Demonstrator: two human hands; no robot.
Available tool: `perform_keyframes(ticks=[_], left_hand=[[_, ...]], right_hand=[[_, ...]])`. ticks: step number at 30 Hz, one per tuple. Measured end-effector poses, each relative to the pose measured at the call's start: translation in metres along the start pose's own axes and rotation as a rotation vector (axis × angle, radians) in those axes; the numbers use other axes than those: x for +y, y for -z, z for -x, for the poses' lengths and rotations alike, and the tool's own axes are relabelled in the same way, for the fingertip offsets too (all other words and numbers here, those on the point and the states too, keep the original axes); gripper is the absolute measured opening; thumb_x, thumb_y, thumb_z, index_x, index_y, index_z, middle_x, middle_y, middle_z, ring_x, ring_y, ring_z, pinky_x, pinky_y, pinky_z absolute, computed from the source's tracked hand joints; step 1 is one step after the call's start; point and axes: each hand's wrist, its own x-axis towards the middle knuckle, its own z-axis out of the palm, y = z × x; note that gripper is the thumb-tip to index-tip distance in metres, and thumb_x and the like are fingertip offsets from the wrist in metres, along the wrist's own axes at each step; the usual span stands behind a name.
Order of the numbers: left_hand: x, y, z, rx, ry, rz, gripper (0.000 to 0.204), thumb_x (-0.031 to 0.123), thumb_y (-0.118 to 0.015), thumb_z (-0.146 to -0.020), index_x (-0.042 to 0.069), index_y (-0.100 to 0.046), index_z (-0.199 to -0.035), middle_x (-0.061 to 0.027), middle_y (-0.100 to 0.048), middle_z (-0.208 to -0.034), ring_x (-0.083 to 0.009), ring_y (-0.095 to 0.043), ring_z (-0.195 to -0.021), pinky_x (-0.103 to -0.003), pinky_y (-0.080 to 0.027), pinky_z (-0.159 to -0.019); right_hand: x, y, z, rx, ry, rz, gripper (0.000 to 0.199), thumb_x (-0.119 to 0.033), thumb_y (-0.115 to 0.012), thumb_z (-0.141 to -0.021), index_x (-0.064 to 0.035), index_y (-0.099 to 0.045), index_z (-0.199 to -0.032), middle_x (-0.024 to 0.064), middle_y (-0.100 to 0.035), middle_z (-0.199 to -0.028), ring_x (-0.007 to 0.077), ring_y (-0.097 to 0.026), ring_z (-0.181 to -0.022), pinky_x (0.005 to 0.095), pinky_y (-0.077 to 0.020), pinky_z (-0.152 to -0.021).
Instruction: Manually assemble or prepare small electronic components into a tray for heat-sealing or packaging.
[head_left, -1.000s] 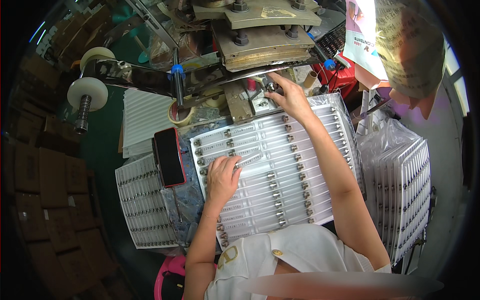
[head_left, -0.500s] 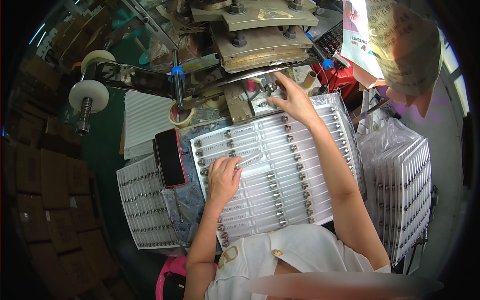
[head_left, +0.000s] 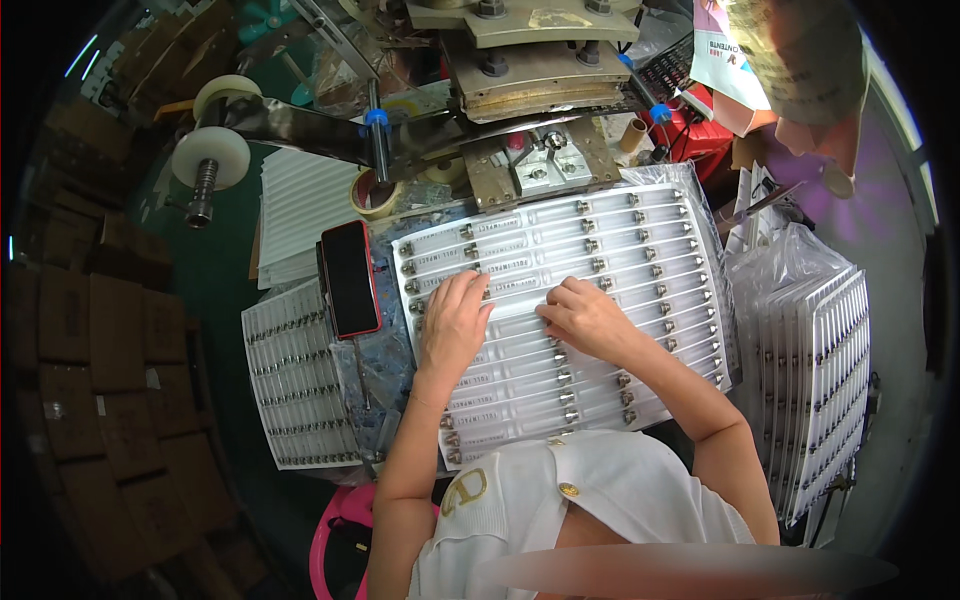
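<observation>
Since the earlier frame, the right hand (head_left: 588, 318) has been drawn back from the press at the top and laid on the white tray of small tubes (head_left: 640, 270). The left hand (head_left: 453, 325) is kept flat on the same tray, fingers loosely spread, nothing held. The right hand is curled, fingertips pressed on a row; whether a tube is pinched cannot be told. A dark phone (head_left: 350, 277) is seen just left of the tray.

1. Single head-worn fisheye view, looking steeply down from above.
2. Close over the white tray (head_left: 600, 290) and both forearms, machine (head_left: 530, 70) ahead at the top.
3. Straight edges bending toward the dark rim.
</observation>
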Motion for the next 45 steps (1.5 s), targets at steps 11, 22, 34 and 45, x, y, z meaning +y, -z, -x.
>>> perform_keyframes(ticks=[11, 22, 34, 45], left_hand=[[0.02, 0.036, 0.029, 0.006, 0.478, 0.59, 0.026, 0.011, -0.064, -0.084, 0.003, -0.062, -0.109, -0.0087, -0.066, -0.093, -0.0171, -0.06, -0.075, -0.029, -0.048, -0.069], [0.017, 0.004, -0.096, -0.018, -0.116, 0.248, 0.036, 0.011, -0.067, -0.08, 0.01, -0.06, -0.115, -0.0073, -0.06, -0.078, -0.0208, -0.058, -0.064, -0.031, -0.048, -0.059], [0.046, -0.013, -0.116, 0.181, -0.509, -0.019, 0.025, 0.012, -0.065, -0.079, 0.012, -0.062, -0.104, -0.0057, -0.055, -0.071, -0.0218, -0.058, -0.061, -0.031, -0.049, -0.053], [0.013, -0.003, 0.027, 0.159, -0.045, 0.152, 0.023, 0.006, -0.069, -0.076, 0.009, -0.069, -0.098, -0.0059, -0.061, -0.067, -0.0218, -0.057, -0.054, -0.032, -0.046, -0.051]], right_hand=[[-0.009, 0.02, -0.04, 0.027, -0.211, -0.816, 0.028, 0.001, -0.066, -0.078, -0.0036, -0.063, -0.105, 0.0096, -0.064, -0.107, 0.0211, -0.063, -0.093, 0.0324, -0.0525, -0.079], [0.049, 0.089, 0.012, 0.371, -0.39, -0.639, 0.025, -0.002, -0.064, -0.082, -0.0005, -0.063, -0.107, 0.008, -0.064, -0.102, 0.0134, -0.062, -0.091, 0.0251, -0.0506, -0.078], [0.08, 0.09, -0.056, 0.709, -0.291, -0.207, 0.027, -0.005, -0.066, -0.081, -0.0027, -0.062, -0.107, 0.0073, -0.065, -0.1, 0.0152, -0.064, -0.084, 0.0276, -0.051, -0.075], [0.094, 0.054, -0.111, 0.492, -0.38, 0.035, 0.05, -0.013, -0.074, -0.072, -0.006, -0.055, -0.117, 0.0145, -0.06, -0.105, 0.0317, -0.06, -0.096, 0.0373, -0.0489, -0.08]])
